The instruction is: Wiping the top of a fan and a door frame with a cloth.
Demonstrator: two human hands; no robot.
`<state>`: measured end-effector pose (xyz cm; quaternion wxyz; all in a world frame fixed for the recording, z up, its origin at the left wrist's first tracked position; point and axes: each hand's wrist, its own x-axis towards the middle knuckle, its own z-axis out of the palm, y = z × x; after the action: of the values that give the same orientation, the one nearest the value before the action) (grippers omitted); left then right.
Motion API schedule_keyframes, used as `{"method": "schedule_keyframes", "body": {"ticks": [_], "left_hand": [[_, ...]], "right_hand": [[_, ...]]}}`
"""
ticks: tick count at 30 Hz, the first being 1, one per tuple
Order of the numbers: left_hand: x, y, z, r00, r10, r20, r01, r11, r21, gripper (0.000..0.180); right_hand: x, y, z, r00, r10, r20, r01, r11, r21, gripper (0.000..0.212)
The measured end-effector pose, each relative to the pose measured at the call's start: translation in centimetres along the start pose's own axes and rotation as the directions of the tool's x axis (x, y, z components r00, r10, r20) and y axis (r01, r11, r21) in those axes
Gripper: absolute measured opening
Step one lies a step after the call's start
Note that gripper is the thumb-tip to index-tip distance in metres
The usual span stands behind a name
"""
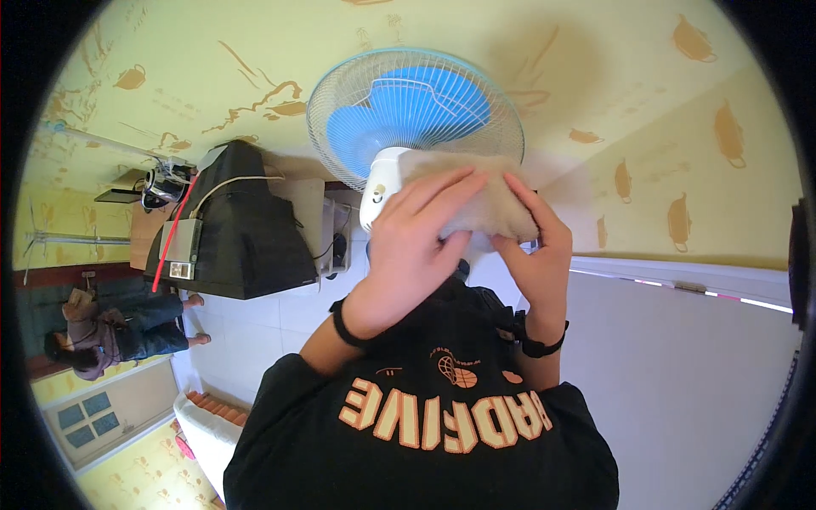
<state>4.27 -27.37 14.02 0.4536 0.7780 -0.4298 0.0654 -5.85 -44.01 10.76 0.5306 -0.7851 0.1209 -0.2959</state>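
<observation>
A beige, fluffy cloth [501, 210] lies against the back of an electric fan, over part of its white motor housing [375, 192]. The fan's round wire guard [501, 110] encloses blue blades [433, 98]. From the left, my left hand [414, 242] holds the cloth, its fingers stretched across the top and the thumb bent beneath. On the other side, my right hand [546, 248] grips the cloth's right edge between fingers and thumb. The housing under the cloth is hidden.
On the left stands a bulky item under a black cover [246, 229], with a red strip [174, 234] and a small grey box [180, 248] on it. Another person [119, 331] is at the far left. A large pale surface [663, 382] lies at right.
</observation>
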Motion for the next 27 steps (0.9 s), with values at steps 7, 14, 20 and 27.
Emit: {"method": "schedule_keyframes", "body": {"ticks": [7, 14, 20, 27], "left_hand": [[-4.0, -7.5, -2.0, 0.976, -0.200, 0.087, 0.203, 0.979, -0.020, 0.059], [-2.8, -10.2, -4.4, 0.953, -0.117, 0.279, 0.126, 0.992, -0.013, 0.072], [-1.2, -11.8, -6.1, 0.914, -0.096, 0.394, 0.146, 0.984, -0.099, 0.078], [0.0, -15.5, -5.9, 0.923, -0.155, 0.352, 0.233, 0.954, -0.190, 0.070]], "right_hand": [[0.2, 1.4, 6.1, 0.946, 0.120, 0.301, -0.100, 0.992, -0.080, 0.073], [0.9, 0.1, 8.1, 0.940, 0.189, 0.283, -0.065, 0.917, -0.394, 0.076], [1.6, -0.8, 9.7, 0.920, 0.316, 0.232, -0.205, 0.892, -0.403, 0.085], [3.7, -1.2, 11.5, 0.936, 0.307, 0.173, -0.192, 0.856, -0.480, 0.076]]}}
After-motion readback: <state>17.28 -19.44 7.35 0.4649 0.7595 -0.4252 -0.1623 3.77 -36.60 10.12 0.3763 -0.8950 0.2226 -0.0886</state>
